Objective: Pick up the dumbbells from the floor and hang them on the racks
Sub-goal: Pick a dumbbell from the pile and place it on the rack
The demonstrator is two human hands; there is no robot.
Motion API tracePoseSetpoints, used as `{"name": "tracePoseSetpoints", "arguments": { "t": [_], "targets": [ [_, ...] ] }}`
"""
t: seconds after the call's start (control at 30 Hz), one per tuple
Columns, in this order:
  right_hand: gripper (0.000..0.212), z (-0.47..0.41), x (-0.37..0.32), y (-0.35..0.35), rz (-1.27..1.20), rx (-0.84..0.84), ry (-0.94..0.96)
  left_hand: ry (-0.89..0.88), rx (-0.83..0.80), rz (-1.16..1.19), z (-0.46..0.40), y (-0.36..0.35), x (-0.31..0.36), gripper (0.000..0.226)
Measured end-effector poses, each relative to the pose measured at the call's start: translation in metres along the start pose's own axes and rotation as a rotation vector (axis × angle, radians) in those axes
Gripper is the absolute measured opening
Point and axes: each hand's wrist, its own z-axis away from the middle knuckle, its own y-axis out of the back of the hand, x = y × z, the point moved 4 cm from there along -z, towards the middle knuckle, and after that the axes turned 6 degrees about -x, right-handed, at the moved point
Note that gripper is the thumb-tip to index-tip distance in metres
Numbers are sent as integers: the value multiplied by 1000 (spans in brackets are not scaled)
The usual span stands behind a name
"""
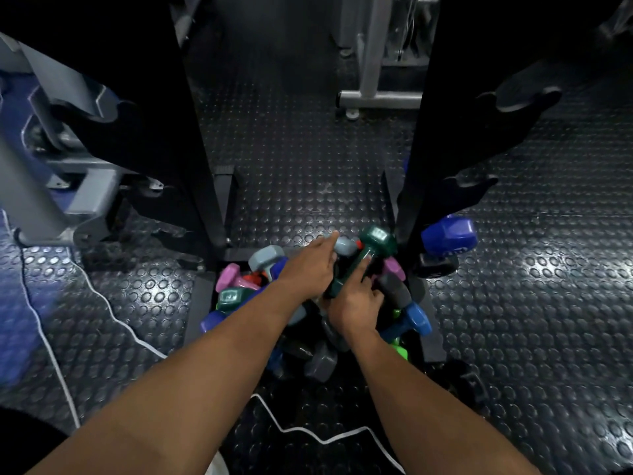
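A dark green dumbbell (356, 265) is held tilted above the pile (308, 317) on the floor (513, 303), between two black racks (428, 132). The right hand (356, 299) is curled around its handle. The left hand (311, 265) rests alongside, fingers extended onto a grey dumbbell (344, 245).

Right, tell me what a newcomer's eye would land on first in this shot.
First, the heap of coloured dumbbells on the studded floor, between the two black racks. Both bare arms reach into it: the right hand holds the dark green dumbbell, and the left hand rests on a grey dumbbell. One blue dumbbell already hangs low on the right rack.
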Motion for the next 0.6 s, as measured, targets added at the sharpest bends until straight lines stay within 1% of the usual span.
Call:
{"name": "tracePoseSetpoints", "arguments": {
  "t": [0.13, 0.23, 0.33, 0.37, 0.4, 0.43, 0.5, 0.53, 0.6],
  "targets": [
    [135, 2, 1, 3, -99, -10, -6, 4, -34, 31, -15, 1, 12, 58],
    [133, 4, 4, 4, -190, -98, 12, 28, -77, 56, -28, -3, 18, 58],
    [137, -7, 13, 2, -378, -173, 0, 42, -100, 112, -36, -6, 21, 60],
    [140, -9, 16, 3, -473, -206, 2, 51, -98, 135, -38, -7, 22, 60],
    [137, -8, 19, 8, -634, -254, -10, 58, -92, 163, -40, -7, 23, 60],
    [126, -9, 24, 11, -840, -288, -18, 63, -84, 195, -42, -7, 24, 60],
    [96, -6, 31, 26, -1178, -366, -21, 84, -67, 272, -44, -8, 26, 59],
    [86, -5, 34, 33, -1308, -392, -32, 94, -61, 306, -45, -10, 27, 59],
    [77, -2, 32, 42, -1492, -439, -66, 108, -58, 345, -43, -11, 28, 59]
  ]
}}
